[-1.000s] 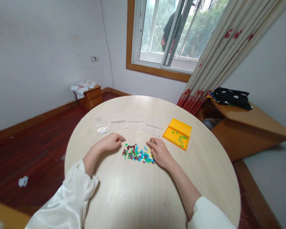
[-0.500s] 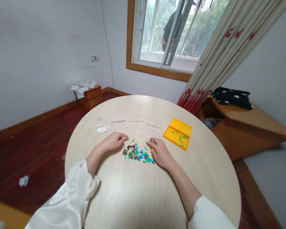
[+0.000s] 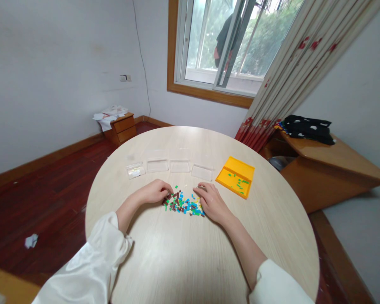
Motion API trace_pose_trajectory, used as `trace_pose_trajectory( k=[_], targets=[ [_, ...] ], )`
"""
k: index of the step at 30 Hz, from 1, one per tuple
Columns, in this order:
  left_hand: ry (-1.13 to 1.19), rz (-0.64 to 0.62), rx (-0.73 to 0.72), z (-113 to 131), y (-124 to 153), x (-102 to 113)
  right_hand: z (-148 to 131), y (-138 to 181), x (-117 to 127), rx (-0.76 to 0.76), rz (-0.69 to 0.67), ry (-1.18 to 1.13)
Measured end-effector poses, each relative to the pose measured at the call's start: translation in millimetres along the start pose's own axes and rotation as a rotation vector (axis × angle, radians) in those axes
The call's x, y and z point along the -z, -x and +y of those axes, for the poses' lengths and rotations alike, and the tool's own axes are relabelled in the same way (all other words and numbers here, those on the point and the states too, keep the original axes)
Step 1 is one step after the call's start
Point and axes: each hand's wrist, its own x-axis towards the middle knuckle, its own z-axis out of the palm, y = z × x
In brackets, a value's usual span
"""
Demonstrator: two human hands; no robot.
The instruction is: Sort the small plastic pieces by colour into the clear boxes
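A loose pile of small building bricks [image 3: 185, 204] in brown, green, blue and yellow lies on the round table. At the pile's upper left edge is my left hand [image 3: 157, 191]. Its fingers are bent down together over the brown bricks, and whatever is between the fingertips is too small to make out. My right hand [image 3: 211, 199] rests along the pile's right side, fingers apart, beside blue and yellow bricks and holding nothing visible. A green brick [image 3: 176, 186] lies apart, above the pile between the hands.
Beyond the hands stand several clear plastic trays in a row, among them one tray [image 3: 202, 177] nearest my right hand. The leftmost box [image 3: 135, 175] holds small pale pieces. An open yellow case [image 3: 218, 179] with green bricks is at the right. The table [image 3: 177, 257] has a curved edge.
My left hand has moved slightly right and down, from above the table to the brown bricks, its fingers now bent. The right hand stays in place.
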Motion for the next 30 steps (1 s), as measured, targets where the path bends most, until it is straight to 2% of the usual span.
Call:
trace_pose_trajectory(
  k=[5, 8, 10, 15, 19, 22, 27, 30],
  targets=[
    [-0.001, 0.066, 0.001, 0.9, 1.3, 1.5, 0.2, 0.3, -0.5, 0.000, 0.010, 0.002],
    [0.016, 0.010, -0.014, 1.3, 1.9, 2.1, 0.9, 0.6, -1.4, 0.007, 0.018, -0.006],
    [0.013, -0.013, 0.018, -0.3, 1.4, 1.9, 1.3, 0.7, -1.9, 0.012, 0.025, -0.012],
    [0.004, 0.059, 0.104, -4.3, -0.2, 1.2, 1.3, 0.8, -1.6, 0.012, 0.018, 0.001],
    [0.035, 0.004, 0.031, 1.3, 1.7, 0.2, 0.6, 0.2, -0.9, 0.010, 0.003, 0.000],
    [-0.032, -0.037, -0.015, 4.8, 2.3, -0.6, 0.4, -0.1, -1.3, 0.013, 0.006, 0.005],
    [-0.078, 0.093, 0.077, 2.8, 0.1, -1.3, 0.9, 0.1, -2.8, 0.021, 0.013, 0.007],
    [-0.091, 0.109, 0.072, 3.6, -0.3, -1.8, 0.4, -0.2, -3.4, 0.028, 0.015, 0.000]
  ],
)
